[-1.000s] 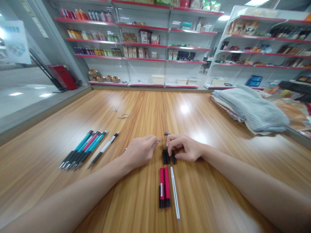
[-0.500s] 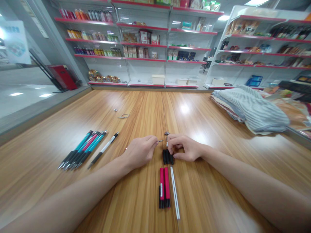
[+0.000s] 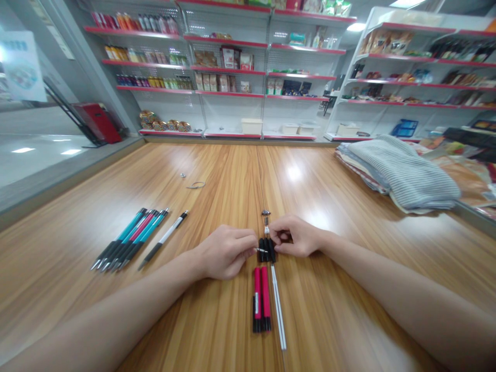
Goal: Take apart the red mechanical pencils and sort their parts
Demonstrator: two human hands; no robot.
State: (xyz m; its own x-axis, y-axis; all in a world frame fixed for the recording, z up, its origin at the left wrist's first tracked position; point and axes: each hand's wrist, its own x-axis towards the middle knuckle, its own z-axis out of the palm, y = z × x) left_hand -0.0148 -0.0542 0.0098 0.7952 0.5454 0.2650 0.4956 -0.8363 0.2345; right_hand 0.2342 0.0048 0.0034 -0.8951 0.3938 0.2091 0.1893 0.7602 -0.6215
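On the wooden table (image 3: pixel 217 170) my left hand (image 3: pixel 225 251) is closed in a pinch on a small metal pen tip that points right toward three short black pen grips (image 3: pixel 265 250). My right hand (image 3: pixel 295 235) is curled, its fingertips pressing on those black grips from the right. Just past them lie a small white piece (image 3: pixel 266 229) and a tiny metal part (image 3: pixel 265 212). Nearer to me lie two red pen barrels (image 3: pixel 261 299) and thin white refills (image 3: pixel 279 306), all pointing away from me.
A row of several teal and pink pens (image 3: pixel 129 239) lies at the left, with a white and black pen (image 3: pixel 165 246) beside it. A small spring (image 3: pixel 197 185) lies further back. Folded cloths (image 3: pixel 399 173) lie at the right. Store shelves (image 3: pixel 232 72) stand behind the table.
My left hand has moved down and right, bringing the metal tip from beside the white piece to the black grips. My right hand has barely shifted.
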